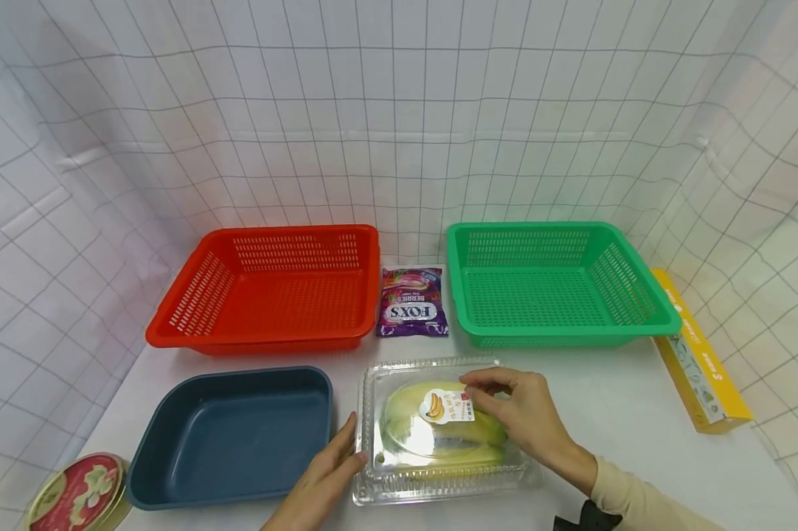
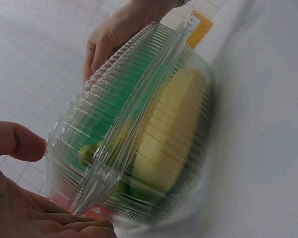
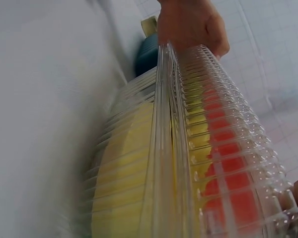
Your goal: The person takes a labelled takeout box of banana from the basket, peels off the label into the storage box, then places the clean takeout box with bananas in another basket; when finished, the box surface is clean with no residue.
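Note:
A clear plastic clamshell box (image 1: 399,483) with bananas (image 1: 452,453) inside lies on the white table, lid down. On the lid is a white sticker (image 1: 447,407) with a banana picture. My right hand (image 1: 528,413) is over the lid's right half, thumb and forefinger pinching at the sticker's right edge. At the box's left side rests my left hand (image 1: 322,476), fingers extended. The left wrist view shows its thumb (image 2: 27,144) against the lid's side and its fingers near the rim. Ribbed walls and the closed rim of the box fill much of the right wrist view.
Behind the box lies a purple candy bag (image 1: 412,302), between a red basket (image 1: 286,343) and a green basket (image 1: 571,335). A dark blue tray (image 1: 233,494) stands left, by a round red-lidded tin (image 1: 80,494). A yellow box (image 1: 704,361) lies far right.

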`<state>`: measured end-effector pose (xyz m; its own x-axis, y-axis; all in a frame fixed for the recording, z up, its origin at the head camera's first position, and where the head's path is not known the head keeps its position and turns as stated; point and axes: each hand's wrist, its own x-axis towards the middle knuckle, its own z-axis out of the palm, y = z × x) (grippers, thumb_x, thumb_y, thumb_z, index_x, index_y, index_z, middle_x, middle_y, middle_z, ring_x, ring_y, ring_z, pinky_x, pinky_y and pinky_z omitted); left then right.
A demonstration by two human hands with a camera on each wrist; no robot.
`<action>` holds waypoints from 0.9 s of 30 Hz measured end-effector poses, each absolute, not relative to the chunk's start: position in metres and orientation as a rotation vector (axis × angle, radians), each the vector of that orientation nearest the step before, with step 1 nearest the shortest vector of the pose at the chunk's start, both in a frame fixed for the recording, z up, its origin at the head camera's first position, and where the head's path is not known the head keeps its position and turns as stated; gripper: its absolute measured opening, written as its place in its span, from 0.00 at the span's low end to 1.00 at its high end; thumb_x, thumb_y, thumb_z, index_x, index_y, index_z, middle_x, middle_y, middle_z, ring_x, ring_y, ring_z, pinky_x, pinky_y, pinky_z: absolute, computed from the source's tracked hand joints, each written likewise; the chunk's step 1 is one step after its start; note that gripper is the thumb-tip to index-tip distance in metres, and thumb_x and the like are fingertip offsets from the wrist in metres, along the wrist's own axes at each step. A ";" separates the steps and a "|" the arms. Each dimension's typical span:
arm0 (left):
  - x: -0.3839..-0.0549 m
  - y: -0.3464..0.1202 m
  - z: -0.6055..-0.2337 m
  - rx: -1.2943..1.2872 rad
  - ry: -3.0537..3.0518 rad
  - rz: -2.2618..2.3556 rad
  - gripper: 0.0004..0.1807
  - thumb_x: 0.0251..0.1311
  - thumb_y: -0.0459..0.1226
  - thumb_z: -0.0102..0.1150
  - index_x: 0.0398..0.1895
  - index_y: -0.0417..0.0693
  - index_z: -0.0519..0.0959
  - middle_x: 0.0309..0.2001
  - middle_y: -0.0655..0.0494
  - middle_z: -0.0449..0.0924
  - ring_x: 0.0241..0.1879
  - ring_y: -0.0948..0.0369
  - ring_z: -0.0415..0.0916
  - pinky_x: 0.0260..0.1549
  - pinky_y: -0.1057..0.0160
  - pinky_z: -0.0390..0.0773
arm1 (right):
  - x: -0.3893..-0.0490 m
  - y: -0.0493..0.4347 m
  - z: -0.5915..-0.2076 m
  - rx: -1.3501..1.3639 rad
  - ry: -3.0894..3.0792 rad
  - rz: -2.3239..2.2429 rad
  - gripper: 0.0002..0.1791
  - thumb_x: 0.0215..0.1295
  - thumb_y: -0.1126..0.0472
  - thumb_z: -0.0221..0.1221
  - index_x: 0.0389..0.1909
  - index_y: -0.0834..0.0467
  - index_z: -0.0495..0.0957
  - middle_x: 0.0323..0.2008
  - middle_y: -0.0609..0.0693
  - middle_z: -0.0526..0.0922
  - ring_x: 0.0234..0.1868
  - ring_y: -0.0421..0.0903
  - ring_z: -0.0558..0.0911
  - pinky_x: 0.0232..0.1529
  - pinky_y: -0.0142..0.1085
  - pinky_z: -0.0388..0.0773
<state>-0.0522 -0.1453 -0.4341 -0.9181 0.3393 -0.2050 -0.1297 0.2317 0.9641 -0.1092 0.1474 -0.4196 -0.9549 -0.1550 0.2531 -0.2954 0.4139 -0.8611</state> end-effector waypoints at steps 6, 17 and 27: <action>-0.052 -0.145 -0.435 0.179 2.128 1.744 0.42 0.72 0.44 0.48 0.75 0.27 0.42 0.75 0.31 0.39 0.72 0.36 0.44 0.67 0.41 0.48 | -0.108 0.148 -0.422 0.385 -2.483 1.649 0.09 0.57 0.68 0.69 0.38 0.54 0.88 0.34 0.41 0.88 0.36 0.41 0.84 0.40 0.34 0.83; -0.051 -0.145 -0.434 0.171 2.122 1.743 0.42 0.72 0.44 0.48 0.75 0.28 0.42 0.75 0.31 0.40 0.72 0.36 0.43 0.67 0.40 0.48 | -0.109 0.151 -0.420 0.359 -2.423 1.919 0.07 0.60 0.67 0.67 0.39 0.63 0.86 0.38 0.58 0.88 0.35 0.45 0.86 0.36 0.34 0.84; -0.051 -0.145 -0.434 0.185 2.127 1.752 0.41 0.72 0.43 0.48 0.75 0.27 0.42 0.75 0.31 0.39 0.72 0.36 0.43 0.67 0.42 0.47 | -0.109 0.153 -0.418 0.410 -2.445 1.886 0.07 0.61 0.65 0.67 0.39 0.61 0.87 0.39 0.58 0.87 0.38 0.45 0.86 0.40 0.35 0.83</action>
<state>-0.0511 -0.1450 -0.4336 -0.9199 0.3348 -0.2041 -0.1362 0.2154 0.9670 -0.1092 0.1529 -0.4177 -0.9650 -0.1905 0.1803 -0.2227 0.2323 -0.9468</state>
